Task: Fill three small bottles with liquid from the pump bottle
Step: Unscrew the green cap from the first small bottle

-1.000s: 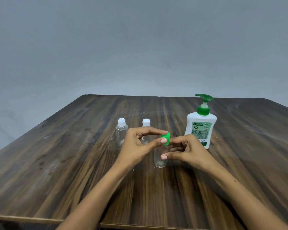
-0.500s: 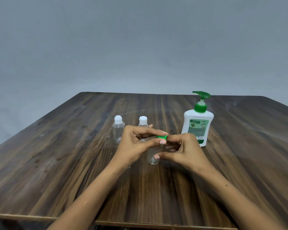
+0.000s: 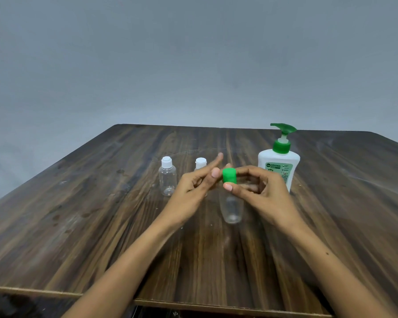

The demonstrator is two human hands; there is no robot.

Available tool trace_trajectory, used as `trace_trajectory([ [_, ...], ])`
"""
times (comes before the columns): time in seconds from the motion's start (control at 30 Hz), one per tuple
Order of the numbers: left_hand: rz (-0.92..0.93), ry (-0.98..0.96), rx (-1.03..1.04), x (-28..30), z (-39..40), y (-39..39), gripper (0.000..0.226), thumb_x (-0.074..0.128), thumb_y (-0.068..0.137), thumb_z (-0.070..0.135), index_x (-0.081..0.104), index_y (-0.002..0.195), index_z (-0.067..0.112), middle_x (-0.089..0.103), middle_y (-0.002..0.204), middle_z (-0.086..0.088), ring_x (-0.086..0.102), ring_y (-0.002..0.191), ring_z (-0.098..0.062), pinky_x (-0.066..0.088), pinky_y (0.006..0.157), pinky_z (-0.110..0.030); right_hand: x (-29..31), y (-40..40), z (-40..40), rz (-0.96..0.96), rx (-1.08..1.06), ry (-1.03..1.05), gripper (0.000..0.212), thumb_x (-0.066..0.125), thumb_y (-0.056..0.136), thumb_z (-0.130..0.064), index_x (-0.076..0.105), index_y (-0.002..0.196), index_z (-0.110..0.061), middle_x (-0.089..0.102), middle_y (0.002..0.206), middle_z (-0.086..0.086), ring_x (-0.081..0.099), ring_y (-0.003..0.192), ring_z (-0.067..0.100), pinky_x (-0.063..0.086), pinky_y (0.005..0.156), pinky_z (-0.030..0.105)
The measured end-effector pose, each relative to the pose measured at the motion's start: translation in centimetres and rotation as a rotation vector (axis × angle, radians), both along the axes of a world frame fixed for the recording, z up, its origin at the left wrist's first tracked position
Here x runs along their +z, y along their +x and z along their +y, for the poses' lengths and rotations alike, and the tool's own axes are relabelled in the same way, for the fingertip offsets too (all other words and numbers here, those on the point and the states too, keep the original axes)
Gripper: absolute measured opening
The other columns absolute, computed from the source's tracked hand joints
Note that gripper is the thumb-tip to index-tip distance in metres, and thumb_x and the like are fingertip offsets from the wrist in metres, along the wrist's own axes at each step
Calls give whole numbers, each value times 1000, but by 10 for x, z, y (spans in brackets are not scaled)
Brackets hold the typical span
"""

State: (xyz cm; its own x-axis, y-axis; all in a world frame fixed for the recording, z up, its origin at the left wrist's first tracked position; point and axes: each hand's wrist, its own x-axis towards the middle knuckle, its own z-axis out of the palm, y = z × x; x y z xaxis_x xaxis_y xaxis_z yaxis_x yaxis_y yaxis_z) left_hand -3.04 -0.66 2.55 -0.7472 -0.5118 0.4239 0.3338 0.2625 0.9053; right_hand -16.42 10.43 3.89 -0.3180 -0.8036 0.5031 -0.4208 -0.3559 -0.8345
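A small clear bottle [image 3: 231, 208] stands on the wooden table [image 3: 101, 214] in the middle. Above its neck is a green cap [image 3: 229, 175], which my right hand [image 3: 262, 193] pinches between thumb and forefinger. The thumb hides the neck, so I cannot tell whether the cap sits on the bottle. My left hand [image 3: 193, 191] is just left of the cap with straight fingers, its thumb tip beside the cap. A white-capped clear bottle [image 3: 167, 177] stands to the left. A second white-capped bottle [image 3: 200, 162] is mostly hidden behind my left hand. The white pump bottle [image 3: 279, 164] with a green pump stands at the right.
The table's front edge [image 3: 193, 305] runs close under my forearms. A plain grey wall [image 3: 193, 65] lies behind the table's far edge.
My left hand has let go of the green cap and straightened its fingers. My right hand has moved up from the bottle's neck and now pinches the cap.
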Motion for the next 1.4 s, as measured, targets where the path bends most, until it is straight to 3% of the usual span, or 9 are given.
trace_trajectory([
  [0.13, -51, -29, -2, -9, -2, -2, 47, 75, 73, 11, 65, 119, 15, 75, 105, 4, 70, 100, -9, 53, 84, -18, 0, 1, -1, -94, -42, -47, 32, 74, 75, -22, 65, 102, -7, 71, 95, 4, 70, 86, 12, 54, 72, 21],
  [0.23, -33, -57, 114, -11, -1, 0, 39, 81, 70, 3, 71, 107, 10, 77, 96, -1, 73, 92, -12, 55, 77, -17, -1, 3, -1, -8, -109, -42, 32, 75, 74, -29, 68, 102, -15, 72, 96, -2, 68, 93, 9, 53, 74, 20],
  [0.33, -69, -100, 183, -14, -1, -1, 31, 85, 68, 6, 74, 93, 22, 77, 86, 6, 73, 87, -9, 55, 76, -17, 2, 2, 0, -10, -171, -69, 34, 75, 71, -37, 72, 99, -18, 73, 92, -7, 67, 88, 7, 53, 73, 19],
  [0.47, -171, -147, 145, -19, 1, -2, 36, 86, 74, 20, 76, 107, 12, 77, 99, -3, 72, 98, -18, 56, 91, -38, 2, -2, -1, -27, -120, -66, 24, 79, 68, -24, 75, 87, -10, 74, 87, -3, 69, 81, 8, 51, 71, 16],
  [0.83, -138, -56, 56, -17, 4, -1, 32, 75, 82, 1, 69, 113, -4, 74, 106, -15, 70, 105, -26, 53, 98, -42, 0, -4, 0, -140, -3, -88, 25, 76, 71, -13, 74, 95, -5, 75, 92, 3, 71, 93, 16, 53, 78, 21],
  [0.93, -117, -57, 143, -17, 4, -3, 32, 81, 75, 3, 72, 106, -2, 76, 99, -13, 72, 99, -25, 55, 95, -43, -1, -3, -1, -170, 46, -39, 31, 74, 73, -15, 71, 102, -5, 74, 99, 5, 69, 100, 17, 54, 84, 25],
  [1.07, -132, -59, 165, -20, 3, -4, 31, 83, 75, 9, 74, 104, 2, 77, 98, -9, 72, 98, -22, 55, 94, -43, -1, -2, -3, -110, -43, -10, 32, 79, 67, -22, 73, 97, -13, 75, 93, 1, 71, 92, 14, 54, 79, 23],
  [1.23, -119, 8, 53, -20, 3, -4, 31, 77, 81, 5, 70, 111, 0, 75, 105, -13, 70, 104, -26, 53, 98, -44, 2, 1, -4, -51, -119, -37, 25, 81, 66, -19, 74, 90, -19, 75, 84, -1, 72, 84, 14, 55, 77, 25],
  [1.4, -82, 140, -128, -18, 5, -1, 27, 67, 87, -1, 66, 113, -7, 72, 107, -21, 68, 106, -33, 52, 98, -43, 12, 5, 1, -70, -32, -74, 26, 79, 68, -13, 74, 93, -10, 75, 85, 3, 72, 84, 17, 54, 74, 23],
])
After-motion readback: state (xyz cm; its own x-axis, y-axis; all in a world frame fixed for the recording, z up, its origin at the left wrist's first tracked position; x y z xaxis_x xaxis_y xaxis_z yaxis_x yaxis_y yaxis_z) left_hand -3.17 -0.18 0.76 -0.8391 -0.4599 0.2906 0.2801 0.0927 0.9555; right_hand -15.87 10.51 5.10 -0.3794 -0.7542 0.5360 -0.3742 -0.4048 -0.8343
